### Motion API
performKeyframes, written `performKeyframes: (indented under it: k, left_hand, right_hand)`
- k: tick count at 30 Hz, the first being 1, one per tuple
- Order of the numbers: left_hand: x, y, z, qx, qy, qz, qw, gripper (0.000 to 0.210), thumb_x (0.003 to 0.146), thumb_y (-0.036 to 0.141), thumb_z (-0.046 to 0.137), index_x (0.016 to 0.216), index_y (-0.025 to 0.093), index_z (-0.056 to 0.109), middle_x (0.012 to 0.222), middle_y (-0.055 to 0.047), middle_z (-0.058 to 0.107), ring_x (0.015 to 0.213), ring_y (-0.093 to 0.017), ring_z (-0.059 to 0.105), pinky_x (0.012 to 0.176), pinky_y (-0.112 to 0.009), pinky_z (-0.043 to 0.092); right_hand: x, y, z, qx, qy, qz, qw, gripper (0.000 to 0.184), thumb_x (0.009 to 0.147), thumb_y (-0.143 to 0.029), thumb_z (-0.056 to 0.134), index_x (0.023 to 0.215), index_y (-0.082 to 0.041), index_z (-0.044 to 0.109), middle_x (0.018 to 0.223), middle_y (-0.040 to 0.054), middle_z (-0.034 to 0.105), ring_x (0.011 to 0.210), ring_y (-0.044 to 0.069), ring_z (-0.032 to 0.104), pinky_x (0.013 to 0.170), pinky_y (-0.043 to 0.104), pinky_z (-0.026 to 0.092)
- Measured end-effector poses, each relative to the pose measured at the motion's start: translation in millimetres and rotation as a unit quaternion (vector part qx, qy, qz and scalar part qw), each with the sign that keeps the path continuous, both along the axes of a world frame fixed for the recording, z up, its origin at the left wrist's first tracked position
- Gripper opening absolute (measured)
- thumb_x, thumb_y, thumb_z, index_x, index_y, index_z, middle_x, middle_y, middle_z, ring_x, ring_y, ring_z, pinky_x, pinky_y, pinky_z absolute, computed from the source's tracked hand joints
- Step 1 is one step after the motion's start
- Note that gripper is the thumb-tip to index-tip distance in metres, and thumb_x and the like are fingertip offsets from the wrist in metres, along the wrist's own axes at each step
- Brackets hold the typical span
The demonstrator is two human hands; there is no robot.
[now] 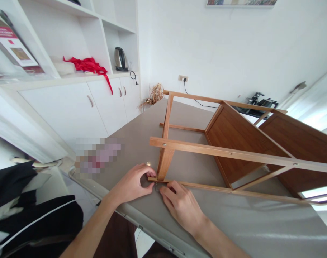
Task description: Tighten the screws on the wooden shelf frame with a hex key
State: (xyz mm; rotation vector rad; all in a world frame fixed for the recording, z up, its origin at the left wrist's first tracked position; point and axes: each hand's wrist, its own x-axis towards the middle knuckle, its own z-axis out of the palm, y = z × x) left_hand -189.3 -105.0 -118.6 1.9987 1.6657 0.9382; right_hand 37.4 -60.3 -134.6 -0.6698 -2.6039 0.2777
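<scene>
A wooden shelf frame (201,147) lies on its side on the grey table (142,143), with its brown panels toward the right. My left hand (133,182) is closed around the end of the frame's lower rail, thumb in front and fingers behind. Just to the right, my right hand (181,206) pinches a thin bent metal piece that looks like a hex key (157,189). Its tip is at the rail near the joint with the crosspiece (165,165); the exact contact is too small to make out. A small pale-gold bit (148,163) shows behind my left fingers.
White shelving on the left holds a red ribbon (89,65) and an electric kettle (120,59). A blurred-out patch (99,157) covers something at the table's left edge. Dark clothing (45,229) lies at lower left. Behind the frame stand a dried-plant bundle (156,94) and a black kettle (268,103).
</scene>
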Motion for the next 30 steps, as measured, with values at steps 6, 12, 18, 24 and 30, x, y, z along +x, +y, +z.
performKeyframes:
  k: [6, 12, 18, 24, 30]
  left_hand:
    - [-0.8, 2.9, 0.2, 0.015, -0.005, -0.02, 1.0, 0.017, 0.082, 0.013, 0.062, 0.093, 0.026, 0.067, 0.094, 0.003, 0.068, 0.091, -0.015, 0.061, 0.086, -0.028, 0.046]
    - [-2.1, 1.1, 0.5, 0.012, -0.003, -0.026, 1.0, 0.022, 0.077, 0.016, 0.068, 0.098, 0.025, 0.067, 0.099, 0.0, 0.069, 0.094, -0.018, 0.061, 0.087, -0.03, 0.048]
    - [-1.1, -0.7, 1.0, 0.015, -0.003, -0.021, 1.0, 0.022, 0.079, 0.016, 0.067, 0.098, 0.025, 0.067, 0.098, 0.0, 0.07, 0.094, -0.019, 0.062, 0.088, -0.031, 0.048]
    - [0.1, 0.1, 0.0, 0.025, 0.016, -0.013, 0.999, 0.021, 0.078, 0.015, 0.067, 0.096, 0.025, 0.067, 0.096, 0.001, 0.07, 0.092, -0.018, 0.062, 0.086, -0.03, 0.048]
    - [0.8, 0.4, 0.7, 0.024, 0.018, -0.014, 0.999, 0.021, 0.077, 0.016, 0.069, 0.096, 0.025, 0.066, 0.095, 0.001, 0.069, 0.09, -0.018, 0.062, 0.085, -0.03, 0.047]
  right_hand:
    - [-0.3, 1.4, -2.2, -0.014, 0.007, 0.001, 1.0, 0.016, 0.099, -0.019, 0.053, 0.102, -0.024, 0.068, 0.088, 0.0024, 0.061, 0.083, 0.016, 0.06, 0.073, 0.025, 0.048]
    - [-0.2, 2.4, -3.6, -0.03, 0.02, -0.012, 0.999, 0.016, 0.099, -0.022, 0.054, 0.103, -0.025, 0.069, 0.089, 0.0024, 0.061, 0.082, 0.015, 0.06, 0.074, 0.026, 0.049]
    - [-1.8, 2.5, -3.4, -0.033, 0.024, -0.009, 0.999, 0.017, 0.1, -0.022, 0.053, 0.103, -0.024, 0.069, 0.089, 0.0027, 0.061, 0.081, 0.015, 0.061, 0.074, 0.027, 0.05]
    - [-1.2, 2.8, -2.1, -0.029, 0.024, -0.003, 0.999, 0.016, 0.099, -0.022, 0.053, 0.102, -0.024, 0.069, 0.089, 0.0029, 0.062, 0.081, 0.015, 0.06, 0.074, 0.026, 0.049]
    - [0.7, 4.8, 0.6, -0.023, 0.007, 0.032, 0.999, 0.014, 0.098, -0.018, 0.053, 0.101, -0.022, 0.066, 0.093, 0.0031, 0.062, 0.084, 0.015, 0.06, 0.074, 0.025, 0.049]
